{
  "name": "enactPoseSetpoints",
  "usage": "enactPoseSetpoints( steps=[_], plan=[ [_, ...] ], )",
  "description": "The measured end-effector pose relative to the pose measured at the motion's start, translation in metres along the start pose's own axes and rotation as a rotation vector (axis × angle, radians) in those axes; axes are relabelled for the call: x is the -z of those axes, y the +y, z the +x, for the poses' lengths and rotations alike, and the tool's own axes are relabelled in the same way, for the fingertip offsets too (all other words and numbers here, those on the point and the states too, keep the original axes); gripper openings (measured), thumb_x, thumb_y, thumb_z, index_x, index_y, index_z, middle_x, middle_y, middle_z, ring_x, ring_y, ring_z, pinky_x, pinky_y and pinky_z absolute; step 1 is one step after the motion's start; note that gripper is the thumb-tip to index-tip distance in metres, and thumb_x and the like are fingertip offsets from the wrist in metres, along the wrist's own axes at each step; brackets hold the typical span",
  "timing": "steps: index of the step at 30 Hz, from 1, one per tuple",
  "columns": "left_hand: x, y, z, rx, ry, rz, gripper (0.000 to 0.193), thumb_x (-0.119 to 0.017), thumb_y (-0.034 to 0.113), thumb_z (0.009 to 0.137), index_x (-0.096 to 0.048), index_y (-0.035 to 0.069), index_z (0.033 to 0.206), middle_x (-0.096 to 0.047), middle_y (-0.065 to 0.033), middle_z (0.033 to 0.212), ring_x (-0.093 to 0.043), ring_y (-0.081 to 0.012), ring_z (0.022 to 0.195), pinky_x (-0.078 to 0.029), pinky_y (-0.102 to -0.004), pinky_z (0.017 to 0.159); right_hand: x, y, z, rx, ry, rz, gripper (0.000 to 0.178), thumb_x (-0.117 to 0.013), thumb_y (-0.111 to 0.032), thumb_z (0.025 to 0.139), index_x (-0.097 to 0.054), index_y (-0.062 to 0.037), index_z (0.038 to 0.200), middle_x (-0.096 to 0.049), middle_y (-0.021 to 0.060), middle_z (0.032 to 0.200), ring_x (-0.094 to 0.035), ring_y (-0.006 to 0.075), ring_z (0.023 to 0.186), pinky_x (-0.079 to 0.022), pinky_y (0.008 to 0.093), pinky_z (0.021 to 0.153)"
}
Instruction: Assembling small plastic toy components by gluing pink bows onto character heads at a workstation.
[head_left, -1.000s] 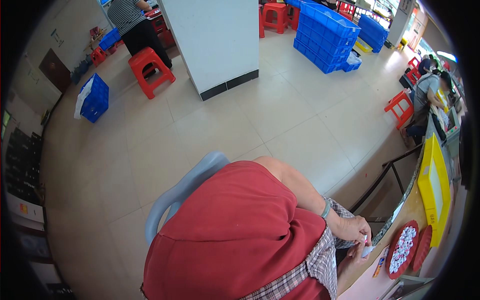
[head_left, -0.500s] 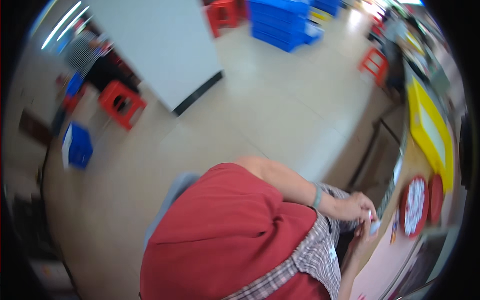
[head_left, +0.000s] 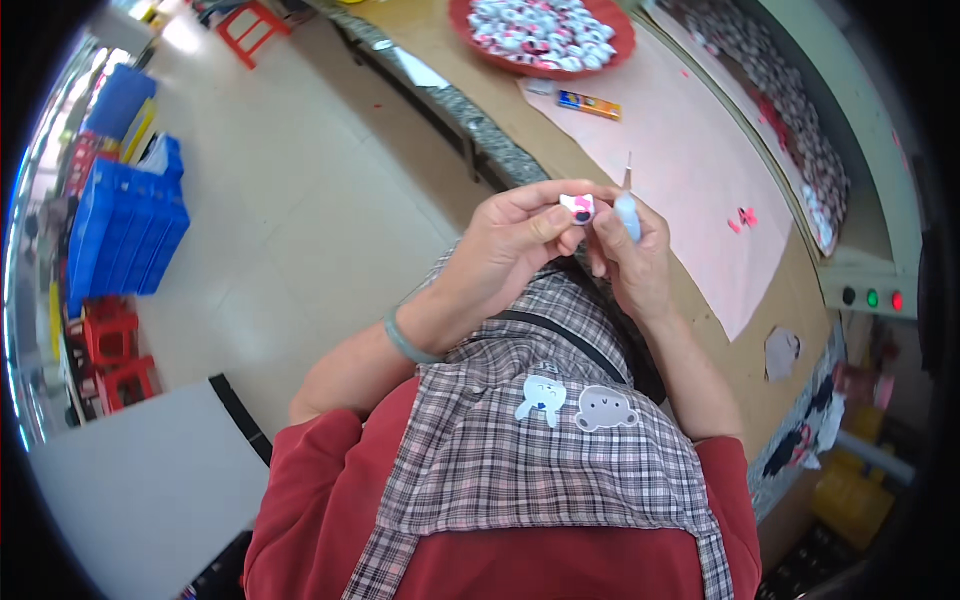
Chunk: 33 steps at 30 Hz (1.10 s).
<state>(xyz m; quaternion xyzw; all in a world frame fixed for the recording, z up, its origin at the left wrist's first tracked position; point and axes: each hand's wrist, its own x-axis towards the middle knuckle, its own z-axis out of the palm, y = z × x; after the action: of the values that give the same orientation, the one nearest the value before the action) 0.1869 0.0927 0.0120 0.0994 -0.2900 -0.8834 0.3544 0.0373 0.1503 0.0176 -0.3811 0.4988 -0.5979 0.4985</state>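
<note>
A tiny white cat-head figure (head_left: 569, 202) with a pink bow and a dark spot sits pinched between the thumb and fingers of my left hand (head_left: 500, 237). Beside it, my right hand (head_left: 640, 262) is closed round a small pale-blue squeeze bottle (head_left: 627, 216) with a thin needle tip, which points up and away from me. The hands meet close together in front of my checked apron, near the table's edge. Whether the right fingertips also touch the figure, I cannot tell.
A red basket (head_left: 545, 70) heaped with small white pieces stands on the table's far part. Nearer lies an orange-and-blue box (head_left: 590, 105) on pink sheeting (head_left: 690, 150). Pink scraps (head_left: 743, 220) lie there too. Many small pieces fill a machine trough (head_left: 770, 110) at right. Blue crates (head_left: 130, 230) stand left.
The view has swung right, bringing the table, basket and trough into fuller sight. My hands now appear near the middle, still close together; the cat-head figure and bottle show more clearly.
</note>
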Motion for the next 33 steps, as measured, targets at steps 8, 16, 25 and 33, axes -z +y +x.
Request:
enactPoseSetpoints(
  steps=[8,16,25,33],
  plan=[
    [0.001,-0.013,0.035,0.055,-0.023,0.120,0.033,-0.057,0.010,0.089,-0.055,-0.002,0.119,-0.056,-0.0151,0.121,-0.050,-0.0071,0.077,-0.047,-0.0213,0.074,0.022,-0.001,0.011,0.019,0.080,-0.013,0.019,-0.063,-0.017,0.087,-0.060,-0.0012,0.098,-0.054,-0.0023,0.066,-0.045,0.0024,0.049,-0.032,0.0164,0.042],
    [-0.005,-0.036,0.068,0.203,-0.139,0.060,0.030,-0.055,0.008,0.089,-0.055,-0.002,0.118,-0.056,-0.0104,0.121,-0.051,-0.0080,0.080,-0.047,-0.0222,0.076,0.055,0.007,0.005,0.098,0.217,0.043,0.021,-0.060,-0.016,0.088,-0.060,0.0007,0.101,-0.057,0.0009,0.071,-0.045,0.0023,0.049,-0.033,0.0166,0.043],
    [0.005,0.032,0.140,-0.319,-0.023,1.220,0.027,-0.061,0.000,0.083,-0.061,0.000,0.110,-0.064,-0.0036,0.096,-0.054,-0.0065,0.073,-0.046,-0.0200,0.067,0.091,-0.013,-0.008,0.065,0.293,-0.039,0.029,-0.056,-0.024,0.091,-0.057,0.0004,0.106,-0.061,0.0087,0.086,-0.044,0.0039,0.050,-0.034,0.0165,0.044],
    [0.021,0.060,0.203,-0.775,-0.123,1.922,0.029,-0.062,0.000,0.077,-0.062,0.001,0.106,-0.064,-0.0138,0.101,-0.063,-0.0230,0.078,-0.050,-0.0323,0.071,0.123,-0.015,-0.029,-0.051,0.351,-0.091,0.021,-0.058,-0.017,0.089,-0.059,-0.0003,0.101,-0.062,0.0076,0.083,-0.047,0.0031,0.052,-0.037,0.0162,0.045]
  ],
)
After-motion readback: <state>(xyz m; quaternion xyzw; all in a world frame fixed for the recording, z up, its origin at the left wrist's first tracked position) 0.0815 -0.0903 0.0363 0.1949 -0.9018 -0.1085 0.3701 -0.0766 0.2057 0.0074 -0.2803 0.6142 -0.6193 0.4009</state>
